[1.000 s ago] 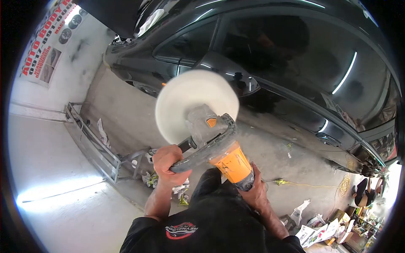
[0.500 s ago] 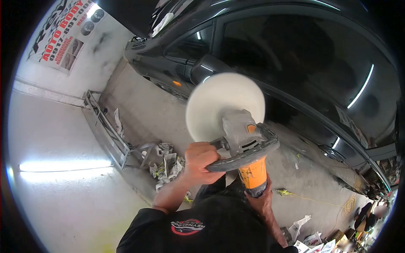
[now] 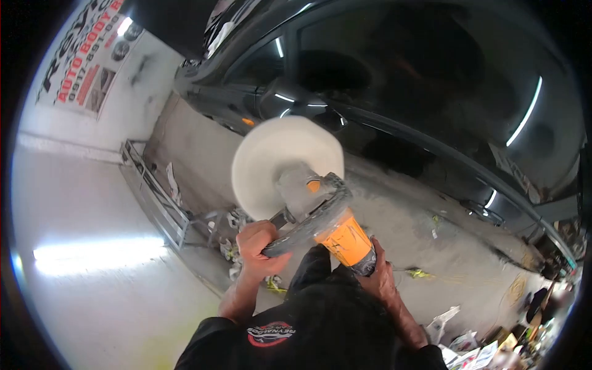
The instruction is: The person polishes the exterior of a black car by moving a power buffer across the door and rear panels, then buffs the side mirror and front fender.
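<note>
Fingers of the left hand [image 3: 259,243] clench the polisher's grey loop handle [image 3: 311,219]; the right hand [image 3: 376,277] grasps the orange body [image 3: 345,240]. The white pad [image 3: 277,160] hangs above the concrete floor [image 3: 394,216], beside the black car [image 3: 419,92].

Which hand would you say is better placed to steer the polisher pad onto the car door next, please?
Probably the left hand: its grip is on the loop handle right behind the pad, nearest the car door. The right hand holds the orange body farther back.
</note>
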